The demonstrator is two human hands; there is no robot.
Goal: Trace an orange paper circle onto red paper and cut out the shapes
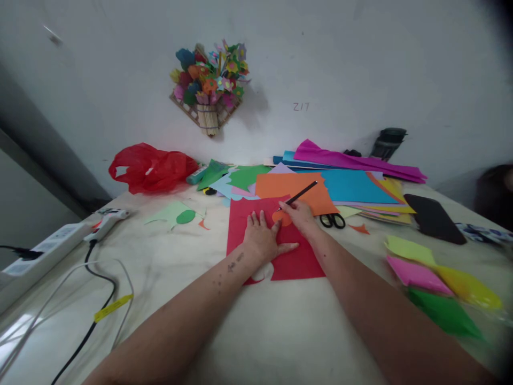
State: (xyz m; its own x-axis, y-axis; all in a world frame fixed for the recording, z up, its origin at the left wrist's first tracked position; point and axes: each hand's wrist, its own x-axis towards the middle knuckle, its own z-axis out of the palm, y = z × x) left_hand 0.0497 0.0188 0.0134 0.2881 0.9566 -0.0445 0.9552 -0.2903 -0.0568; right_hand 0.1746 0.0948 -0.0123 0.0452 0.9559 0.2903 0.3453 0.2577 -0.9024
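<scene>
A red sheet (298, 262) lies flat on the table in front of me, with a curved notch cut from its near edge. My left hand (260, 238) rests on it with fingers spread, the fingertips reaching close to a small orange round piece (285, 218). Pinched in my right hand (300, 215) is a dark pencil (302, 192), its lower end at the orange piece's edge. Part of that piece is hidden under my fingers. Black-handled scissors (332, 220) lie just right of my right hand, their blades out of sight.
Stacked coloured sheets (356, 187) fill the back right, a red plastic bag (154, 168) the back left. A dark phone-like slab (435, 218) and bright packets (444, 280) lie to the right. A power strip (52, 246) and cables run along the left. Green scraps (185, 216) lie left of the red sheet.
</scene>
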